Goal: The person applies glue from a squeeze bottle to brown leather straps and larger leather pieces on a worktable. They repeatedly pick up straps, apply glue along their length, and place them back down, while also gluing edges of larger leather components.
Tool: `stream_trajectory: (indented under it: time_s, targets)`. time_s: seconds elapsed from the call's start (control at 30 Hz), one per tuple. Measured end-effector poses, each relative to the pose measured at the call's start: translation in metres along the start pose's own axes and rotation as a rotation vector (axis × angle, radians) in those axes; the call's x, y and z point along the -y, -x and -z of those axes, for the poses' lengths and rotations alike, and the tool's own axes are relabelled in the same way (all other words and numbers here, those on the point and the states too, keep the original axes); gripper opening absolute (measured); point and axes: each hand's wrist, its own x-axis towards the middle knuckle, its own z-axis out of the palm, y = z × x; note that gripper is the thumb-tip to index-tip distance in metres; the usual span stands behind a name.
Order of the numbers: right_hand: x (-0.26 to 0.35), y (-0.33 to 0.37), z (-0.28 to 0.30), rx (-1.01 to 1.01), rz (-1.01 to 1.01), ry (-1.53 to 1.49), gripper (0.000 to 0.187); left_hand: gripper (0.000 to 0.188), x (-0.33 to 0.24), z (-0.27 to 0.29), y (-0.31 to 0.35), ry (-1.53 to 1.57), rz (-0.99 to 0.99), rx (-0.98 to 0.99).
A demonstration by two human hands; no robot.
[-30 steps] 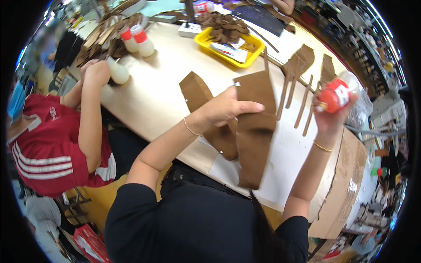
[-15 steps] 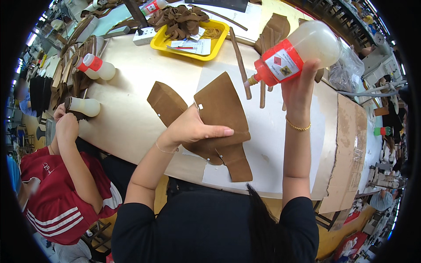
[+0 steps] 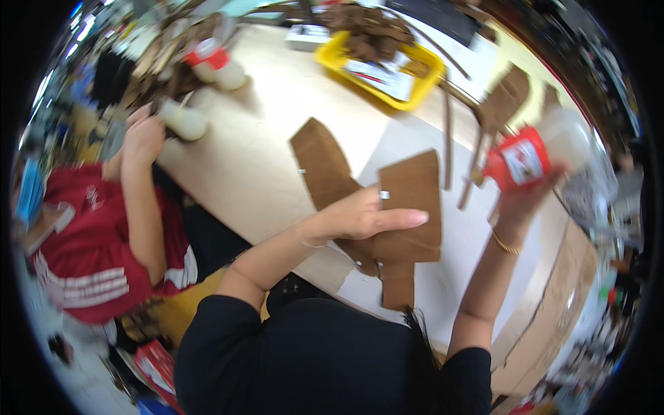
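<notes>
My left hand [image 3: 363,218] is closed on a brown leather piece [image 3: 415,235], thumb stretched across its top face. This piece has several panels, one pointing toward the far left, and small white tags at its edges. It is held over a pale sheet [image 3: 477,277] on the table. Off to the right, my right hand [image 3: 527,200] grips a squeeze bottle [image 3: 570,142] with a translucent body, a red band and a red cap. The bottle is tilted, its nozzle toward the left and down. Motion blurs the bottle and that hand.
A yellow tray [image 3: 408,105] with brown strips and papers sits at the back. Brown cut pieces [image 3: 508,97] lie at the far right. Several bottles [image 3: 221,66] stand at the left, where a co-worker in a red shirt [image 3: 104,228] works. Cardboard [image 3: 553,304] covers the right side.
The whole view has swung, so the table and things on it appear farther right. Both hands keep their hold; the bottle has come lower, and the leather panels look more spread.
</notes>
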Motion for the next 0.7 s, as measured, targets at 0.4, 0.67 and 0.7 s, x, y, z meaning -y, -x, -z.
stream_trajectory:
  time_s: [0.4,0.67,0.7]
  targets:
    - [-0.017,0.038,-0.008,0.458,-0.918,-0.436,0.088,0.039,0.027,0.020,-0.016,-0.164,-0.032,-0.213]
    - [-0.027,0.046,-0.009,0.322,-0.870,-0.338,0.082,0.042,0.024,0.017,-0.013,-0.344,0.096,-0.213]
    - [-0.028,0.046,-0.007,0.323,-0.863,-0.345,0.082,0.042,0.014,0.015,-0.011,-0.385,0.181,-0.200]
